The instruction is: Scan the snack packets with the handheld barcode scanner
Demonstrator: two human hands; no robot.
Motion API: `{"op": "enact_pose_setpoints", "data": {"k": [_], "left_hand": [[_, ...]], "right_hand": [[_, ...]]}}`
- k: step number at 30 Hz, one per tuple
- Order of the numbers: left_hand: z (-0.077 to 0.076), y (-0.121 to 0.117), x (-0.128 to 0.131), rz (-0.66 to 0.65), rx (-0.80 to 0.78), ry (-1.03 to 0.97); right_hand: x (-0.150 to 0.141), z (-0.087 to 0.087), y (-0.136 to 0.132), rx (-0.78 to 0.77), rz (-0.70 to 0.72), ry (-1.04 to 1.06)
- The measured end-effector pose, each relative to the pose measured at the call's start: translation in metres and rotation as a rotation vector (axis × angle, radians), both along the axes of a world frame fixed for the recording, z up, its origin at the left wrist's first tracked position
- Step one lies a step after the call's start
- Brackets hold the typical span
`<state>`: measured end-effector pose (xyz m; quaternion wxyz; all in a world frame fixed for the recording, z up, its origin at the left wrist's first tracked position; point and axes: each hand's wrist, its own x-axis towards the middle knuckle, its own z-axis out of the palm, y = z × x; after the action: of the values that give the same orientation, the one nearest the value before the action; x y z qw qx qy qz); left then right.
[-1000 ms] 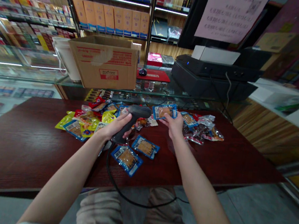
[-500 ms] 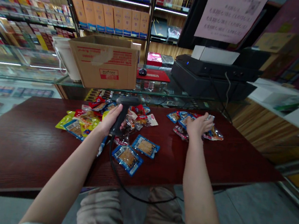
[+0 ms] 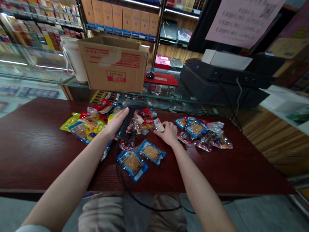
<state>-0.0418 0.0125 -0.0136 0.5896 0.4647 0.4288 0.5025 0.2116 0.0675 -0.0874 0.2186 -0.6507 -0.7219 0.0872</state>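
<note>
My left hand (image 3: 117,124) is wrapped round the handle of a black barcode scanner (image 3: 126,121), its head pointing right over a heap of snack packets. At the right edge of that heap, my right hand (image 3: 168,133) has thumb and curled fingers closed at the corner of a snack packet with a white label (image 3: 159,125). Below lie two blue snack packets, one (image 3: 151,152) above the other (image 3: 132,165). Yellow packets (image 3: 95,126) lie left of the scanner. Right of my right hand is a second pile, with a blue packet (image 3: 196,128) on top.
The dark red wooden table (image 3: 36,145) carries both piles. A scanner cable (image 3: 125,187) hangs over its front edge. Behind, a glass counter holds an open cardboard box (image 3: 118,68), a mouse (image 3: 150,75) and a black cash drawer (image 3: 208,85).
My right hand laid a blue packet on the right pile, let go, and came back left to the white-labelled packet. The scanner moved left from the middle, then stayed.
</note>
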Motion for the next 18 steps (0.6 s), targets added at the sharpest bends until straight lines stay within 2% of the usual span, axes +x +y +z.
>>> {"op": "enact_pose_setpoints", "data": {"k": [4,7,11,14,18], "left_hand": [[0.0,-0.001,0.002,-0.01,0.016,0.029],[0.0,-0.001,0.002,-0.034,0.039,0.04],[0.001,-0.004,0.002,-0.086,0.064,0.031],[0.003,-0.009,0.006,-0.143,0.073,-0.008],[0.006,-0.017,0.013,-0.283,0.08,-0.017]], "right_hand": [[0.009,-0.005,0.014,0.0,0.032,0.249],[0.013,-0.006,0.02,0.025,0.027,0.536],[0.021,0.007,0.021,0.213,-0.013,0.892],[0.03,0.021,0.015,0.376,0.012,1.02],[0.032,0.033,0.006,0.471,0.038,1.053]]}}
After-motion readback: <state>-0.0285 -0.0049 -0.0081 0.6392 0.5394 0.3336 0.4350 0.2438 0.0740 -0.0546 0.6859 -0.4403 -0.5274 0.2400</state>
